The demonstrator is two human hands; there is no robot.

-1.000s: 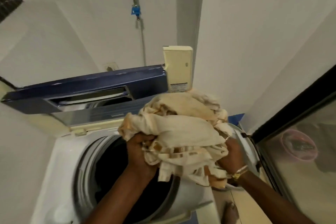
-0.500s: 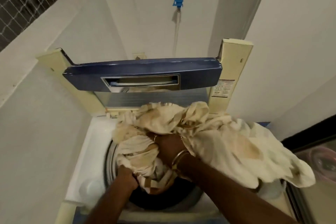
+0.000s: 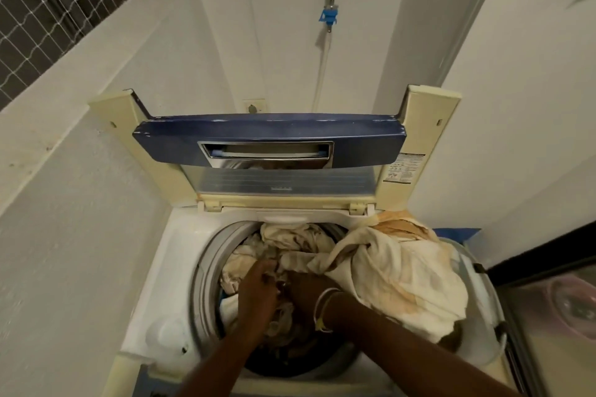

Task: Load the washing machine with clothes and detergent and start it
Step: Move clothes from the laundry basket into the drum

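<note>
A top-loading washing machine (image 3: 151, 309) stands with its blue lid (image 3: 271, 138) raised upright. A bundle of cream, stained cloth (image 3: 403, 277) lies partly in the drum (image 3: 206, 271) and partly draped over the machine's right rim. My left hand (image 3: 258, 295) is down in the drum opening, fingers curled into the cloth. My right hand (image 3: 304, 288), with bangles at the wrist, sits right beside it and grips the same cloth; its fingertips are buried in the folds. No detergent is in view.
A wall tap with a blue fitting (image 3: 329, 14) and a white hose hangs above the machine, over a wall socket (image 3: 254, 105). White walls close in on the left and behind. A dark-framed glass door (image 3: 548, 316) stands at the right, a meshed window (image 3: 48, 10) at top left.
The bundle went from held above the machine down into the drum. Both hands sank with it into the opening, and part of the cloth spread over the right rim.
</note>
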